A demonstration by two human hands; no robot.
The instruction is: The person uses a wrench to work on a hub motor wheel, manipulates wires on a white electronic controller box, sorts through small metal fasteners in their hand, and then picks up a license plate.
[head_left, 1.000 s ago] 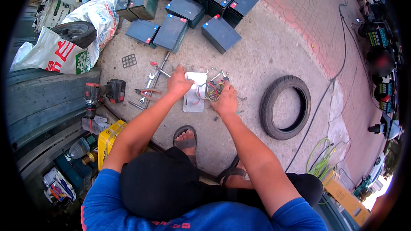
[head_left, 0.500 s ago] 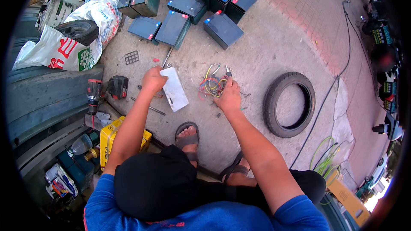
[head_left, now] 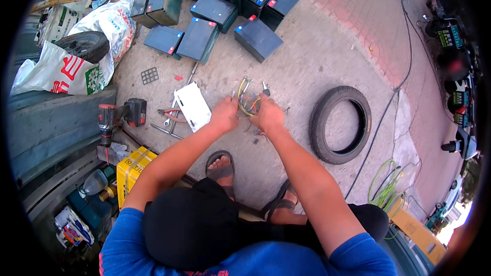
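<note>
A tangle of thin coloured wires [head_left: 242, 91], yellow the plainest, hangs between my two hands above the concrete. My right hand [head_left: 269, 114] is closed round the bundle, with a dark connector sticking up past its fingers. On the left side of the tangle, my left hand [head_left: 225, 114] has its fingers pinched at the wires; the exact strand is hidden. Left of that hand a flat white rectangular plate [head_left: 193, 105] lies on the ground. Beside the plate are red-handled pliers [head_left: 173, 116] and a metal wrench [head_left: 167, 121].
Several dark block batteries [head_left: 258, 39] stand at the far side. A black tyre [head_left: 318, 128] lies to the right. On the left are a cordless drill [head_left: 106, 117], a yellow box [head_left: 134, 169] and a white sack [head_left: 53, 71] with another tyre.
My left hand has let go of the white plate, now on the ground, and moved right to the wires. My right hand has stayed at the wires, which are now gathered between both hands.
</note>
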